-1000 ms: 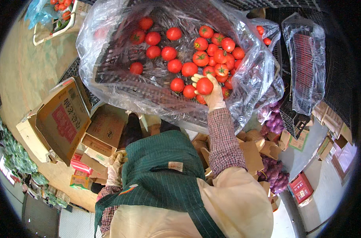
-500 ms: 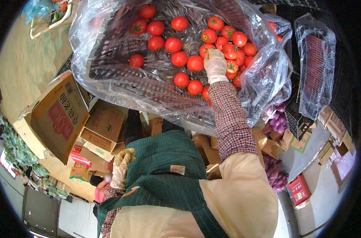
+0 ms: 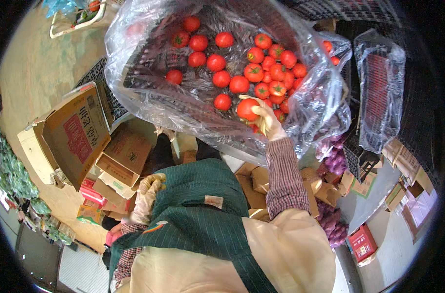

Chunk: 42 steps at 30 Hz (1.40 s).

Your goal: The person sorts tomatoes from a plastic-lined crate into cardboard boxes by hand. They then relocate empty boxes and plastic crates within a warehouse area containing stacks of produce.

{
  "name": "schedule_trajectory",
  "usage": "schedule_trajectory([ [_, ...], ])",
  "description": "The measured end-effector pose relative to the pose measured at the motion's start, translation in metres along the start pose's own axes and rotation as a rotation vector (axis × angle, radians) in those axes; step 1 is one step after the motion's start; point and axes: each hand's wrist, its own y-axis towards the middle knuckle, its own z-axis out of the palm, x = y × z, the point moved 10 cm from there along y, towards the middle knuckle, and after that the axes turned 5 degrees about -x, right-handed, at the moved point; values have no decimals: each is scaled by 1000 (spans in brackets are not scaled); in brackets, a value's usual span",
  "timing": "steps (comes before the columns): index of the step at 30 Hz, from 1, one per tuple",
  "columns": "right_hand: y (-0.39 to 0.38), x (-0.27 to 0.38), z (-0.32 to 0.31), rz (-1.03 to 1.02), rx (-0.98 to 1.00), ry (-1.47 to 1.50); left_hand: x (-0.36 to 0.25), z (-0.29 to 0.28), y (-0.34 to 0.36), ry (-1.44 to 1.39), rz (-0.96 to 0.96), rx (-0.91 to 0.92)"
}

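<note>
My right hand [image 3: 267, 122], in a pale glove, is closed around a red tomato [image 3: 247, 110] near the front of a crate lined with a clear plastic bag [image 3: 139, 105]. Several loose tomatoes [image 3: 239, 84] lie in the bag, crowded at its right side and spread out toward the left. Low at my left side, against the green apron [image 3: 198, 188], my left hand [image 3: 147, 198] is gloved too, its fingers curled. Whatever those fingers may hold is hidden.
Cardboard boxes [image 3: 122, 154] stand left of my legs, with an open carton [image 3: 73, 134] beside them. On the right are purple net bags [image 3: 332, 224] and a plastic-wrapped crate [image 3: 381, 88]. A white basket [image 3: 78, 29] sits at the far left.
My right hand has come from the tomato cluster back toward the crate's front edge and now grips a tomato lifted above the others. The left hand stays curled by the apron.
</note>
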Motion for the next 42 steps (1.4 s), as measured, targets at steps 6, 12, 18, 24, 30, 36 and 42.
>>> schedule_trajectory([
  [6,-94,98,157,113,663,668,-103,53,-40,25,459,189],
  [12,-128,77,277,54,488,40,-218,58,-121,39,1122,177],
  [18,-133,7,358,85,291,-618,-180,-39,-83,-813,720,178],
  [24,-135,-58,453,-27,512,-699,-115,-254,-44,-1300,777,-293],
  [30,-140,-112,541,64,570,-832,-101,-363,-10,-1275,675,-159],
  [36,-117,-86,592,-192,417,-925,-9,-389,-35,-1166,781,-405],
  [42,-45,-6,604,-486,290,-942,122,-381,16,-1250,243,-334],
])
